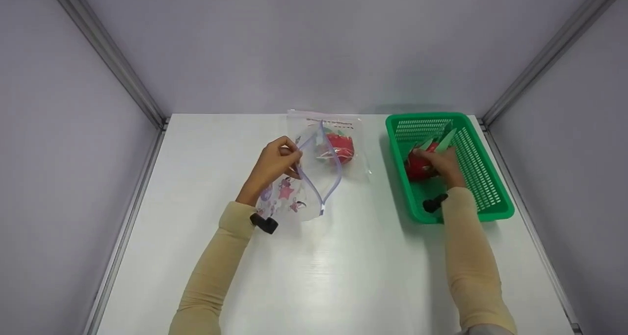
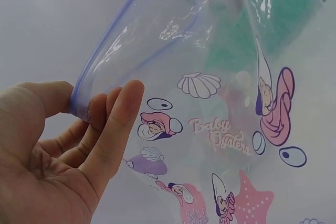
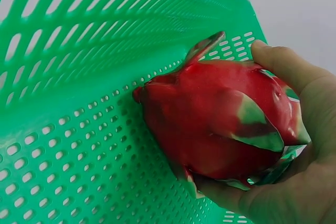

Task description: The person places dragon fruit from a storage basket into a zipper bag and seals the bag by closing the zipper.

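Dragon fruit (image 3: 210,119) is in the right hand (image 1: 444,163), inside the basket at the right of the frame. Nearest, at the bottom edge, two tan sleeves (image 1: 211,271) reach up over the white table (image 1: 314,276), one left of centre and one at the right. A black device (image 1: 264,223) sits at the left wrist, and another (image 1: 434,204) at the right wrist. Farther up, left of centre, the left hand (image 1: 274,161) pinches the zip edge of a clear bag (image 1: 289,197) between thumb and fingers, the other fingers loosely bent. The bag's purple-edged mouth gapes at the middle of the frame; its side bears pink and purple prints, a starfish, shells and the words "Baby Oysters". At the right, the green basket (image 1: 427,115) has slotted walls and a holed floor. In it the right hand's thumb and fingers are spread round the leafy end of the fruit, which lies on its side. Beyond the open mouth, above centre, a second bag (image 1: 360,139) lies flat-edged on the table, with a red lump (image 1: 345,148) showing through its plastic. Farthest, a pale wall (image 1: 314,50) fills the top, between grey posts (image 1: 113,50).
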A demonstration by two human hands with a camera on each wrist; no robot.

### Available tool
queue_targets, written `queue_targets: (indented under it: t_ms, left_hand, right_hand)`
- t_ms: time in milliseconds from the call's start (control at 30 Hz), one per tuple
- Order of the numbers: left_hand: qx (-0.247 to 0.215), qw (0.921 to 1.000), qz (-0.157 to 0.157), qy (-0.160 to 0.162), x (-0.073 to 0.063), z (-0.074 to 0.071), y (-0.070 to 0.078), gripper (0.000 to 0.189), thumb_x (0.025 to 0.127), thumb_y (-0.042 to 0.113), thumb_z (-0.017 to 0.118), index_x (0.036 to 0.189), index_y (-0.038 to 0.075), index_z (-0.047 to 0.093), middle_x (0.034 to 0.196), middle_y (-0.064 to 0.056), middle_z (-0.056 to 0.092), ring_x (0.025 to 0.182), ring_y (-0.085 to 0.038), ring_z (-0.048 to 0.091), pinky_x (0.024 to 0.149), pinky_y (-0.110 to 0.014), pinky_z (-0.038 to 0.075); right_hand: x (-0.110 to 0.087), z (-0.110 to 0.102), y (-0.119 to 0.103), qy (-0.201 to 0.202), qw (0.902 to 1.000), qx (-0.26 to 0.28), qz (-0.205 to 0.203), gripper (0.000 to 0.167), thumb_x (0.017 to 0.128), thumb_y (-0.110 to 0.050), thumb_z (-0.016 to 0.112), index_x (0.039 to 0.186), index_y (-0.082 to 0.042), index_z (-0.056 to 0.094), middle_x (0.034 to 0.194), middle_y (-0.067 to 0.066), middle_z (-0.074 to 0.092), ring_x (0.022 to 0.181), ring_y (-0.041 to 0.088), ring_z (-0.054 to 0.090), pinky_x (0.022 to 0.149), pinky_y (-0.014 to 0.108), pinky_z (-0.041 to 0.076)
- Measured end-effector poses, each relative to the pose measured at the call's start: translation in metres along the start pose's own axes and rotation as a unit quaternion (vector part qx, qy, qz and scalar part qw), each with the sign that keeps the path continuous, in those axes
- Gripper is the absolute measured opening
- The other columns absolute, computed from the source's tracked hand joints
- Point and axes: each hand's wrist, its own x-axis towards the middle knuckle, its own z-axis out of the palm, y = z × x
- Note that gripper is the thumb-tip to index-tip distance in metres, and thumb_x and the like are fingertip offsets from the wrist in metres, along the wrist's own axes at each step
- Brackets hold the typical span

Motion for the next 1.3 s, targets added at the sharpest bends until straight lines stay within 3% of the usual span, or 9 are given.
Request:
queue_targets:
  t_ms: [133, 400, 667, 967, 1300]
  left_hand:
    - [-0.003, 1.0, -0.003, -0.002, 0.001, 0.0, 0.0, 0.011, 0.105, 0.014, 0.064, 0.109, 0.005, 0.06, 0.083, -0.008, 0.069, 0.069, -0.023, 0.075, 0.07, -0.044, 0.068]
    - [-0.001, 1.0, 0.001, -0.002, 0.002, 0.0, -0.001, 0.01, 0.104, 0.014, 0.064, 0.108, 0.005, 0.061, 0.083, -0.008, 0.068, 0.069, -0.023, 0.075, 0.068, -0.043, 0.068]
    - [-0.021, 0.9997, 0.013, -0.009, 0.003, 0.0, -0.004, 0.009, 0.102, 0.013, 0.064, 0.104, 0.004, 0.06, 0.084, -0.009, 0.068, 0.072, -0.023, 0.075, 0.065, -0.041, 0.068]
    - [-0.008, 0.9999, 0.01, -0.003, 0.002, 0.001, -0.004, 0.01, 0.103, 0.013, 0.064, 0.105, 0.004, 0.061, 0.084, -0.009, 0.068, 0.073, -0.023, 0.075, 0.066, -0.04, 0.068]
    - [-0.01, 0.9999, 0.008, -0.002, 0.001, 0.0, -0.002, 0.009, 0.104, 0.012, 0.064, 0.105, 0.004, 0.061, 0.084, -0.009, 0.068, 0.074, -0.023, 0.074, 0.066, -0.04, 0.068]
  right_hand:
    - [-0.001, 0.0, 0.001, 0.01, 0.9999, -0.003, -0.009, 0.097, 0.094, -0.053, 0.077, 0.156, -0.005, 0.02, 0.148, 0.013, 0.044, 0.131, 0.022, 0.05, 0.117, 0.043, 0.048]
    - [-0.003, 0.0, 0.001, 0.009, 0.9999, 0.008, -0.009, 0.104, 0.095, -0.052, 0.075, 0.159, -0.005, 0.008, 0.162, 0.023, 0.03, 0.144, 0.029, 0.042, 0.125, 0.047, 0.041]
    - [-0.003, 0.0, -0.005, 0.026, 0.9993, 0.027, -0.002, 0.108, 0.094, -0.051, 0.076, 0.162, -0.009, 0.003, 0.169, 0.021, 0.022, 0.155, 0.03, 0.031, 0.13, 0.047, 0.034]
    - [-0.006, 0.001, -0.013, 0.046, 0.9986, 0.013, -0.023, 0.106, 0.093, -0.05, 0.079, 0.161, -0.008, 0.009, 0.164, 0.021, 0.029, 0.148, 0.028, 0.039, 0.126, 0.046, 0.04]
    - [-0.013, 0.002, -0.022, 0.061, 0.9968, -0.018, -0.048, 0.103, 0.092, -0.053, 0.079, 0.159, -0.006, 0.016, 0.153, 0.018, 0.04, 0.128, 0.02, 0.053, 0.099, 0.031, 0.055]
